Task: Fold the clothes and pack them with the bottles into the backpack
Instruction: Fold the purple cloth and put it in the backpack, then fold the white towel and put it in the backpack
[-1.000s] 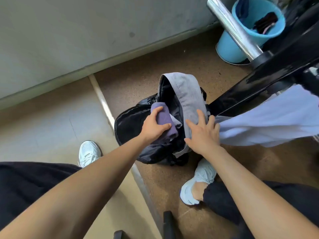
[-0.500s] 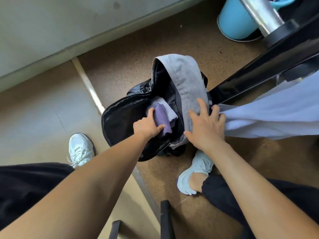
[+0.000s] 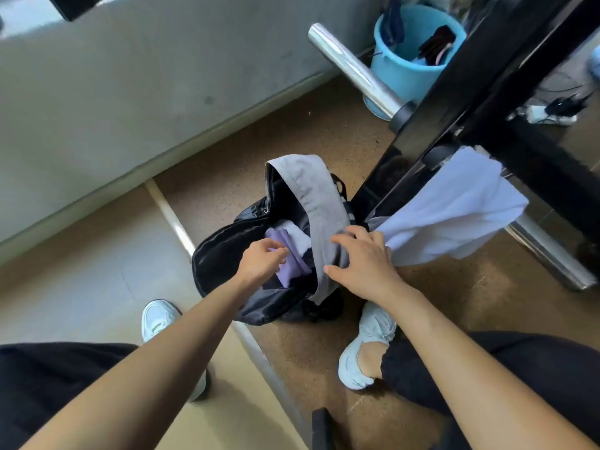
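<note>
Letting go of the purple garment (image 3: pixel 293 264), the left hand (image 3: pixel 261 263) is now lifting clear of it, its grip slack with the fingers loosely curled and holding nothing, where a second ago it was clamped round the folded piece and pushing it down. The garment is lying inside the backpack (image 3: pixel 224 254), on top of a white folded piece (image 3: pixel 297 235) at its 12 o'clock; whether the fingertips are still grazing it cannot be told. The right hand (image 3: pixel 365 266), at the bag's 3 o'clock, is keeping the mouth open, and its grip is tightening across the grey flap (image 3: pixel 316 203), fingers and thumb curling onto the cloth instead of lying flat as before. That is probably one garment packed. A white cloth (image 3: pixel 454 216) is hanging off the table (image 3: pixel 487 79) at 2 o'clock of the bag, seemingly unfolded, so more folding is likely waiting. No bottles are showing. A blue bucket (image 3: pixel 418 69) is standing at 1 o'clock.
</note>
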`<state>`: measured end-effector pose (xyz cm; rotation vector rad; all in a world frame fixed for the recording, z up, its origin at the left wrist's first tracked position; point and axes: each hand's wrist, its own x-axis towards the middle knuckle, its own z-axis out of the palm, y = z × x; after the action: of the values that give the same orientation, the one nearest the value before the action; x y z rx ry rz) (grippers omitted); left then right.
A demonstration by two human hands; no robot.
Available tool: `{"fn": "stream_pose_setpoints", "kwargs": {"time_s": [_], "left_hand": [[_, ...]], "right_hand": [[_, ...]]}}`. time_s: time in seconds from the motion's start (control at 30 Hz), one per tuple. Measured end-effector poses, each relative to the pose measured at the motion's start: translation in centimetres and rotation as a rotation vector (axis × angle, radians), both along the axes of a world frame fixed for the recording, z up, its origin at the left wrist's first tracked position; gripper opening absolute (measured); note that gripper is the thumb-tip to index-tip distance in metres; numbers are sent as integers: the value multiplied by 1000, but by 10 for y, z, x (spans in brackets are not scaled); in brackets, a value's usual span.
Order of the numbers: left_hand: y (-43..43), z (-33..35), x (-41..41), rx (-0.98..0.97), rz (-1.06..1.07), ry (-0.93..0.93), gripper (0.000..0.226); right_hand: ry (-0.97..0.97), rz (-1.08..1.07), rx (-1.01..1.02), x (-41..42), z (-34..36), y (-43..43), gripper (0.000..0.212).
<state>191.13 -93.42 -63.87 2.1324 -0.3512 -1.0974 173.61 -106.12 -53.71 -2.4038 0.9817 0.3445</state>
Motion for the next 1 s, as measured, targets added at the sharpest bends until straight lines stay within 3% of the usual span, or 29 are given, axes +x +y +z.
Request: {"fn": "stream_pose_setpoints", "kwargs": {"time_s": [0.17,0.3,0.43,0.5,0.53,0.63,0.7,0.8,0.9,1.0], "left_hand": [[-33,78,-42,-293,-51,33,12],[-68,131,-84,-453,-191,-50,13],[-102,153,-118,-489,-353,-151,68],[-117,158,-126,-484,-405,-86,89],[-123,158,-129,-479,-418,-65,86],[-130,161,-137,-532,-423,-99,31],[-123,168,-141,-616,-350,-26,15],[-100,185,-141,-670,-282,61,29],[-69,202,-135,-656,-319,30,31],[-30,213,-121,-624,-383,9,29]], "right_hand": [[-591,-531,240,-28,56,10,19],[-960,-920,50,-54,96,-2,16],[-1057,-1234,140,-80,102,-19,21],[-1066,-1278,253,-90,100,-21,31],[-1064,-1276,298,-93,98,-21,36],[-1045,-1252,355,-99,98,-22,32],[-1041,-1238,339,-101,99,-24,22],[-1042,-1199,335,-103,102,-23,16],[-1102,-1182,381,-104,106,-17,11],[-1211,-1160,571,-107,111,-7,17]]}}
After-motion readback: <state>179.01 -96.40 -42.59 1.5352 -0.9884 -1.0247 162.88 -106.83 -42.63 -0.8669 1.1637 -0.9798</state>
